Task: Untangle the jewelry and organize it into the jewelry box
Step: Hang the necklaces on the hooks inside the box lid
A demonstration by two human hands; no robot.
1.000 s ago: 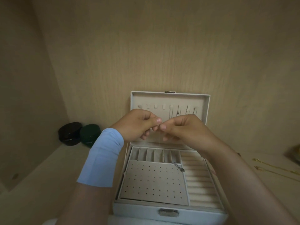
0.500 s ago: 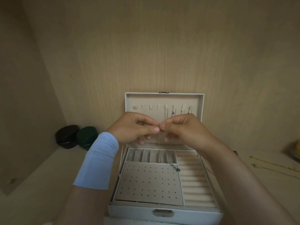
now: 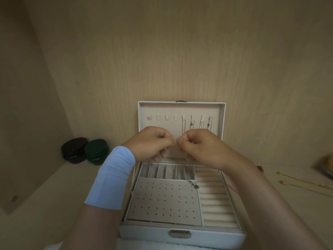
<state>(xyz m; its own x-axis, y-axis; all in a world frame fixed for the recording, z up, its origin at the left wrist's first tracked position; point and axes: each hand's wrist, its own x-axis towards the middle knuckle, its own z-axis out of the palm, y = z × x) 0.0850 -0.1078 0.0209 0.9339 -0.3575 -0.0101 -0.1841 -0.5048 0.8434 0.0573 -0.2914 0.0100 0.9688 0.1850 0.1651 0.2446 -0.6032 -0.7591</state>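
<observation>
Wood-grain wall (image 3: 180, 51) at the back, pale surface (image 3: 45, 204) below, and the box (image 3: 144, 237) sits open with its lid (image 3: 180, 110) upright. Both hands are up in front of that lid. The left hand (image 3: 153, 143) and the right hand (image 3: 198, 147) are curled, thumb and forefinger nipped together, fingertips just apart. They look to be gripping a fine chain (image 3: 192, 183). The strand between them is too thin to make out, but its pendant end lies on the tray edge below.

I'd say this is the teasing-apart step. Best done with small, gentle pulls, loosening the snag rather than tightening it. The pendant end should hang free so no new loop forms. Four hooks (image 3: 166, 117) on the lid's left stand bare, while those on the right already carry necklaces (image 3: 201, 123), so the next bare hook looks the natural home. Gold chains (image 3: 297, 181) wait on the surface to the right.
</observation>
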